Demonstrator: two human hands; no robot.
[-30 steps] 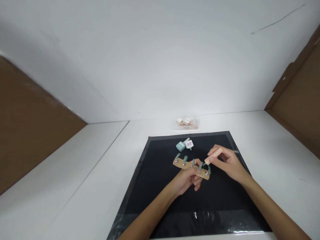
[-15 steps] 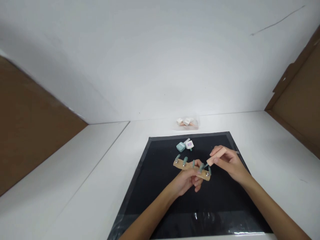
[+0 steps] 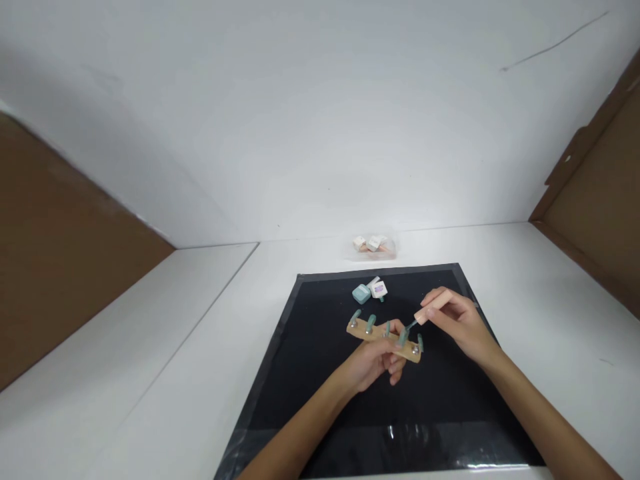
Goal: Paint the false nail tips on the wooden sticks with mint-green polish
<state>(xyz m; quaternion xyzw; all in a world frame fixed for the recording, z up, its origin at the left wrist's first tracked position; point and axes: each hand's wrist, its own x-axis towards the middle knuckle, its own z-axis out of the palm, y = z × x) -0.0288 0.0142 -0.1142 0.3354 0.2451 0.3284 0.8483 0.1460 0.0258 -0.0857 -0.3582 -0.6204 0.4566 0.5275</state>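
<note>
My left hand [image 3: 376, 361] grips a small wooden strip [image 3: 364, 329] that carries several teal-painted nail tips, holding it just above the black mat [image 3: 310, 373]. My right hand [image 3: 457, 320] pinches the peach handle of a nail polish brush [image 3: 429, 311], whose tip touches one of the nail tips near the strip's right end. Behind the strip on the mat stand a teal polish bottle [image 3: 361, 293] and a white bottle with a purple label [image 3: 379, 289].
A clear bag with small polish bottles [image 3: 374, 245] lies on the white table beyond the mat, near the white back wall. Brown cardboard panels [image 3: 595, 220] stand at the left and right sides.
The right hand has shifted the brush slightly up and to the right along the strip's right end. The left hand and the strip have barely moved.
</note>
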